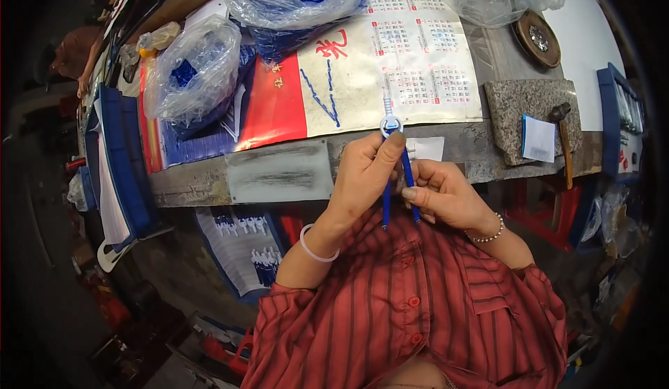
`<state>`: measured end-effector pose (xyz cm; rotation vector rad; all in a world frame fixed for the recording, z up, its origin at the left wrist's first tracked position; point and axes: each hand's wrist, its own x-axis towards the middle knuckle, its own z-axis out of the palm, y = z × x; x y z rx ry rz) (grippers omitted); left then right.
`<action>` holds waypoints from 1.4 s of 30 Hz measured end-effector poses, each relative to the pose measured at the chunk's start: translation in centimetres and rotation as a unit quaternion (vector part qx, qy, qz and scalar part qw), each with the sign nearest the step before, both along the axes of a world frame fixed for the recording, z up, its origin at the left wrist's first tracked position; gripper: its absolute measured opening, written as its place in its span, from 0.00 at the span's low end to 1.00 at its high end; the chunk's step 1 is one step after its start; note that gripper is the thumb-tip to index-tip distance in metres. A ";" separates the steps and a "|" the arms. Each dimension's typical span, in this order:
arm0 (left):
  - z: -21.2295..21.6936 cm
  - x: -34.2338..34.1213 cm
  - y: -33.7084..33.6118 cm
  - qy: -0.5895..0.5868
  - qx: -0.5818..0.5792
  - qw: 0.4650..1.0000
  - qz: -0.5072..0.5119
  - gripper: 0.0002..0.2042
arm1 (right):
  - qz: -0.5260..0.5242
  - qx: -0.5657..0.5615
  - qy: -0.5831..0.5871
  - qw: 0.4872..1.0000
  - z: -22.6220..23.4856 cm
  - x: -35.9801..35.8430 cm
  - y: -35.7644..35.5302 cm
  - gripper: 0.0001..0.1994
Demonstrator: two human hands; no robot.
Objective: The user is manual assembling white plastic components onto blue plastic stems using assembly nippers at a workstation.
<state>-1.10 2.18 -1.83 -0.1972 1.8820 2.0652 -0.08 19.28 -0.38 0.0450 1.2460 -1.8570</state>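
Your left hand (366,173) pinches the blue compass (394,169) near its white hinge cap, thumb pressed at the top; your right hand (442,194) closes around the two blue legs lower down. The compass sits upright between both hands, just above the bench edge (279,176), legs only slightly apart.

Progress, as a judgement: this piece looks assembled and is being checked or adjusted. A loose blue strip (319,96) lies on the calendar sheet (418,55), so more seems left to do.

Two clear plastic bags (195,68) of blue parts sit at the back left. A small white paper (538,138) rests on a granite block (523,103), a hammer (563,138) beside it.
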 end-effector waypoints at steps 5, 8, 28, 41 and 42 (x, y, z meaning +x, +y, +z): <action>0.3 0.0 -0.3 -0.004 -0.047 0.998 -0.037 0.18 | 0.002 0.002 0.011 1.000 -0.1 0.1 0.0 0.07; 0.9 0.1 0.3 0.013 0.009 1.000 -0.024 0.17 | -0.013 -0.009 -0.002 1.000 0.2 -0.2 0.2 0.06; 0.4 0.2 0.6 0.019 0.071 0.996 0.050 0.09 | -0.006 0.040 0.042 0.998 -0.4 0.0 -0.1 0.08; 0.5 -0.1 -0.2 -0.023 -0.024 0.999 -0.017 0.10 | -0.006 0.018 0.039 0.999 0.0 -0.1 0.2 0.07; 0.4 -0.3 -0.1 -0.027 -0.017 0.999 -0.010 0.11 | -0.017 0.003 0.012 1.000 0.0 -0.2 0.2 0.07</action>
